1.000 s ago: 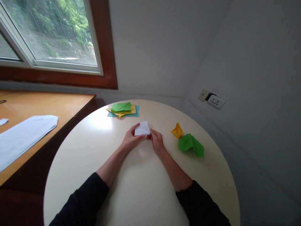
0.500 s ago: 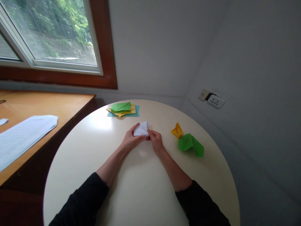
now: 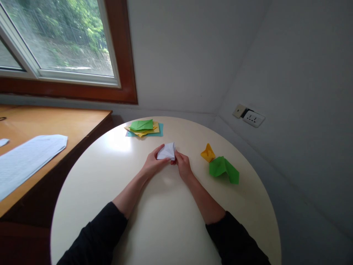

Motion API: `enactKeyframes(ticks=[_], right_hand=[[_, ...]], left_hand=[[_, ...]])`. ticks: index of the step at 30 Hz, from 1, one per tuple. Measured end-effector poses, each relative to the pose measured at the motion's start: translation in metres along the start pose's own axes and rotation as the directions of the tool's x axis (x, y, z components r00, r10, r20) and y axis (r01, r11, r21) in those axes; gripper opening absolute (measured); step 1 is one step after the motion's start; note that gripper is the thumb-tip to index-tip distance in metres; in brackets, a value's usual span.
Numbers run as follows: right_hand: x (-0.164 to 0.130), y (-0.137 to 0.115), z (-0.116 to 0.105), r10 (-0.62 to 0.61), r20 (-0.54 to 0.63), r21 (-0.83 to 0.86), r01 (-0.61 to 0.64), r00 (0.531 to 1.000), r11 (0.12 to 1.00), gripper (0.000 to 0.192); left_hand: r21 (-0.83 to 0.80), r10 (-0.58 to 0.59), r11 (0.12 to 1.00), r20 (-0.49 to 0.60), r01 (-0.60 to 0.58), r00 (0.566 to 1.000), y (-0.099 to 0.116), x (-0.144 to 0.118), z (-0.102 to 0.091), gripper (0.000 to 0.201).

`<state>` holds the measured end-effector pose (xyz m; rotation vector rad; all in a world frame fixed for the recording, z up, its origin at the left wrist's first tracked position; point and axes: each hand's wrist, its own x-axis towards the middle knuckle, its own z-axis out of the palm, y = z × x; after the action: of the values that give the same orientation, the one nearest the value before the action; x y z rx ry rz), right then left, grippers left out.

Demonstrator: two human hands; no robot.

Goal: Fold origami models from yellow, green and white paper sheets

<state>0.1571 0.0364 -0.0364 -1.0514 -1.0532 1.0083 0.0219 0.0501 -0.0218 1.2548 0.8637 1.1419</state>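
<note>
A small folded white paper (image 3: 166, 151) is held just above the round cream table (image 3: 116, 173), near its middle. My left hand (image 3: 153, 163) grips the paper's left and lower edge with thumb and fingers. My right hand (image 3: 183, 165) pinches its right corner. The paper looks partly folded into a pointed shape; its underside is hidden by my fingers. Both forearms come in from the bottom in black sleeves.
A yellow folded paper figure (image 3: 207, 153) and a green one (image 3: 224, 169) lie right of my hands. A stack of green, yellow and blue sheets (image 3: 144, 128) sits at the table's far side. A wooden desk (image 3: 55, 121) with white papers (image 3: 24, 158) stands left; wall sockets (image 3: 249, 117) right.
The white paper has gone from a flatter square to a more folded, pointed shape. My right-hand fingers shifted slightly along its right corner. Both hands stayed in place.
</note>
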Motion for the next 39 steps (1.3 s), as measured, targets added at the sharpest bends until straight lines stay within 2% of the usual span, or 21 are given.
enactKeyframes(ticks=[12,20,28,31,35,39], right_hand=[[0.0025,0.0065,-0.0032,-0.067,0.003,-0.046,0.067,0.998,0.997,0.033],[0.0012,0.0002,-0.0009,-0.003,-0.036,0.005,0.003,0.999,1.0,0.016],[0.0037,0.0045,-0.0006,-0.018,-0.06,0.012,0.019,0.998,1.0,0.029],[0.0031,0.0037,-0.0008,-0.041,-0.076,-0.004,0.04,0.996,0.999,0.045],[0.0008,0.0019,-0.0016,-0.155,-0.109,-0.124,0.141,0.982,0.982,0.061],[-0.0006,0.0004,-0.0029,-0.211,-0.008,-0.189,0.206,0.977,0.96,0.045]], left_hand=[[0.037,0.01,0.999,-0.011,-0.009,1.0,0.0011,-0.0007,-0.0005,0.084],[0.028,0.012,1.0,-0.044,-0.011,0.999,0.001,0.0002,-0.0003,0.079],[-0.008,0.015,1.0,-0.03,-0.015,0.999,0.0006,0.0012,0.0002,0.078],[-0.033,-0.01,0.999,-0.003,0.01,1.0,-0.0002,0.0009,0.0,0.07],[-0.082,-0.076,0.993,0.051,0.08,0.996,0.0002,-0.0009,0.0001,0.052],[-0.102,-0.08,0.991,0.056,0.085,0.995,0.0016,-0.0018,0.0003,0.038]])
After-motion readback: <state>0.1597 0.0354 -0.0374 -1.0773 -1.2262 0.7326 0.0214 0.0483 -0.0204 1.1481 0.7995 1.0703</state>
